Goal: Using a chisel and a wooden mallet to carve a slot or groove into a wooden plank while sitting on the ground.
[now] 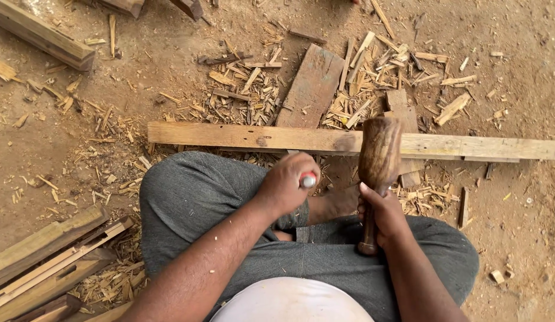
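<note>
Head view looks straight down on a person seated on a dirt floor (516, 197), knees in grey trousers spread to either side. Left hand (284, 183) is clenched around a tool with a red and white handle end (308, 179); only that end shows above the fist, so the working tip cannot be made out. Right hand (382, 216) grips the lower handle of a dark wooden mallet (378, 156), whose thick rounded head stands upright and overlaps the long pale plank (242, 137) in the view. This plank lies flat on the floor just beyond the knees, running from the left-middle of the floor out to its right edge. Both hands sit near the plank's middle, close to each other but apart. A bare foot (334, 203) shows between them. Beyond the plank lies a short grey board (313, 86), tilted, amid a wide scatter of wood chips (242, 89) and splinters. Several stacked wooden battens (45, 262) rest at the floor's lower left corner, and a thick beam (42, 34) crosses its upper left corner.
</note>
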